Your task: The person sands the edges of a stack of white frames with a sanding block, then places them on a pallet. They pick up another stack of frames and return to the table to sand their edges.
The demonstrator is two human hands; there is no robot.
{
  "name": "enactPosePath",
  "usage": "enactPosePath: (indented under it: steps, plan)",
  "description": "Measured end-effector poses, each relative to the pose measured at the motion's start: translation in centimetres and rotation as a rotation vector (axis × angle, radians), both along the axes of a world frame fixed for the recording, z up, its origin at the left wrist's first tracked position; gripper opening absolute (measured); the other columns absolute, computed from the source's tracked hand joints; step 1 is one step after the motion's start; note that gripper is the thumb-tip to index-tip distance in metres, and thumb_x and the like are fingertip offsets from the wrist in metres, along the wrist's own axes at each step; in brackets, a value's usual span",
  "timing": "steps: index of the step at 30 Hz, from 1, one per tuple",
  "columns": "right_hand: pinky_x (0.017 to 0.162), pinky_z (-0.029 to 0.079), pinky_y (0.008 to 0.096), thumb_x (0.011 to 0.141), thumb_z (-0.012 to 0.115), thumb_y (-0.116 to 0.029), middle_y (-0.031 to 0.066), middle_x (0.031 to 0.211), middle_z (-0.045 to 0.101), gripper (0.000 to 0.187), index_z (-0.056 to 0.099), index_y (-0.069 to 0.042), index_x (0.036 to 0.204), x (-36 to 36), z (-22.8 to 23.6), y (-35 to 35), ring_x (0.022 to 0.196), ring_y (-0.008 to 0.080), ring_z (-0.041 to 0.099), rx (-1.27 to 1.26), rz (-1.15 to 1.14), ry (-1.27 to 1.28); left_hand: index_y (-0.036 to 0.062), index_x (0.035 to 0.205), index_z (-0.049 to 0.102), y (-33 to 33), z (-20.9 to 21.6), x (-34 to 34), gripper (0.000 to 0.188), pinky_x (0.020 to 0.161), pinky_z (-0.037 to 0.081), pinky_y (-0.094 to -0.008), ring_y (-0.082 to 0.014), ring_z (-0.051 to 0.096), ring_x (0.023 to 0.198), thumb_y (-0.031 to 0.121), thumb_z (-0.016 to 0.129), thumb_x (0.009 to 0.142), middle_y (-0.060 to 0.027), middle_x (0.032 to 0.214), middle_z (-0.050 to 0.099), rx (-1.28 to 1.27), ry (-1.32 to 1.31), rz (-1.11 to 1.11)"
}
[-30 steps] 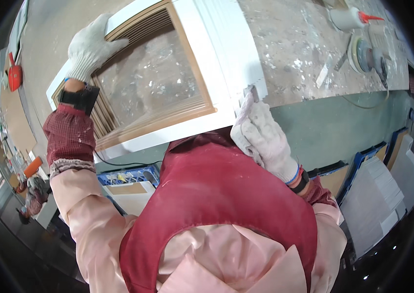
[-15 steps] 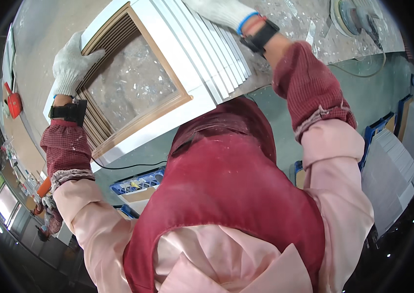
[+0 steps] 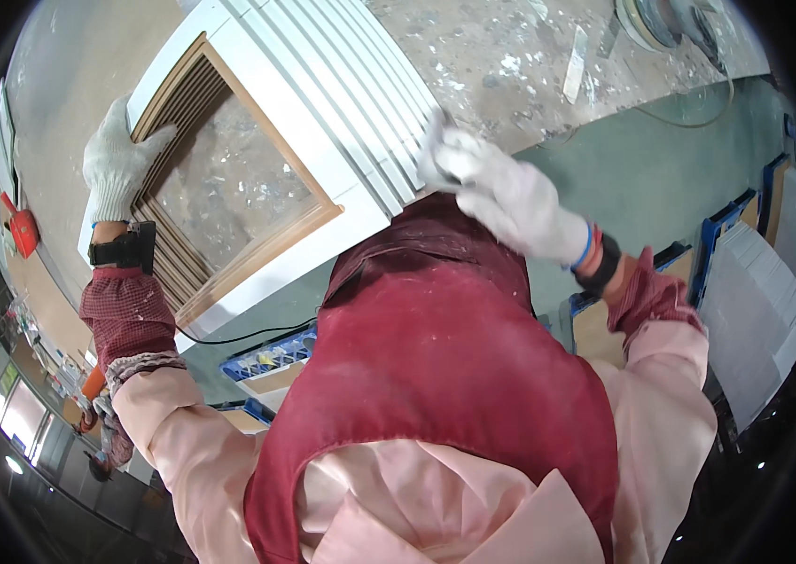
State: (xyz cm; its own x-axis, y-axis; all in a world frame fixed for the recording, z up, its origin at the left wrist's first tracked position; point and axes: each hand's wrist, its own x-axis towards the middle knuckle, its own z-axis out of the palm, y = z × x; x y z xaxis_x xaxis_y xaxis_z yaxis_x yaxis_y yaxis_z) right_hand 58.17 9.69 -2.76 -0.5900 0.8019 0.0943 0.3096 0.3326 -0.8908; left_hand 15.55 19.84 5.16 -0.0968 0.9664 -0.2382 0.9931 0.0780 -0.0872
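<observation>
The right hand (image 3: 511, 197) is blurred by motion, and the grey pad (image 3: 432, 155) in it is smeared as well, so its exact kind cannot be told. The stack of white frames (image 3: 290, 122) is cut by the upper edge, which leaves its far end outside; the left hand (image 3: 119, 167) covers a part of its left side. The round tool (image 3: 654, 23) is also cut there. Far left, another person (image 3: 114, 437) appears too small for telling any hand action.
</observation>
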Motion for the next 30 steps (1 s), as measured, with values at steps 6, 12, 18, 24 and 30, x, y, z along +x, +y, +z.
enactPosePath:
  steps: [6, 12, 18, 24, 30]
  plan:
    - [0.095, 0.048, 0.0394, 0.092, 0.055, -0.027, 0.0167, 0.122, 0.056, 0.042, 0.053, -0.012, 0.131, -6.9, -4.3, 11.5, 0.113, 0.0341, 0.056, 0.536, -0.083, 0.061, 0.0117, 0.125, 0.057, 0.0, -0.6, 1.1, 0.064, 0.086, 0.051, -0.0408, -0.0311, 0.067, 0.100, 0.046, 0.076, 0.075, -0.0145, 0.104, 0.070, -0.024, 0.041, -0.020]
    - [0.084, 0.055, 0.0411, 0.083, 0.059, -0.019, 0.0222, 0.125, 0.052, 0.050, 0.051, -0.016, 0.132, -6.8, -4.2, 8.7, 0.111, 0.0362, 0.056, 0.865, -0.003, -0.069, 0.0122, 0.125, 0.057, -0.4, -0.5, 0.1, 0.064, 0.086, 0.051, -0.0416, -0.0305, 0.067, 0.100, 0.047, 0.076, 0.075, -0.0139, 0.105, 0.070, 0.008, 0.011, -0.005]
    - [0.101, 0.045, 0.0475, 0.069, 0.077, -0.025, 0.0238, 0.137, 0.047, 0.053, 0.062, -0.013, 0.119, -4.2, 0.8, 0.7, 0.125, 0.0406, 0.048, 0.523, 0.019, -0.043, 0.0128, 0.124, 0.058, -0.3, 0.5, -0.3, 0.062, 0.087, 0.051, -0.0410, -0.0296, 0.068, 0.099, 0.048, 0.075, 0.076, -0.0134, 0.104, 0.071, 0.009, 0.072, -0.014]
    - [0.093, 0.049, 0.0443, 0.071, 0.073, -0.025, 0.0185, 0.129, 0.051, 0.051, 0.059, -0.018, 0.120, -7.6, 1.5, 4.1, 0.119, 0.0383, 0.050, 0.688, -0.021, -0.026, 0.0120, 0.126, 0.057, 0.5, -0.4, -0.2, 0.065, 0.088, 0.051, -0.0401, -0.0290, 0.068, 0.100, 0.047, 0.077, 0.075, -0.0131, 0.106, 0.070, 0.007, -0.003, 0.008]
    - [0.099, 0.046, 0.0481, 0.066, 0.077, -0.025, 0.0227, 0.136, 0.046, 0.060, 0.059, -0.016, 0.122, -5.8, 3.0, 0.4, 0.124, 0.0404, 0.048, 0.557, 0.094, -0.046, 0.0136, 0.128, 0.056, -0.8, 1.5, 0.4, 0.065, 0.090, 0.051, -0.0394, -0.0296, 0.066, 0.103, 0.046, 0.077, 0.075, -0.0136, 0.111, 0.069, 0.003, 0.009, 0.007]
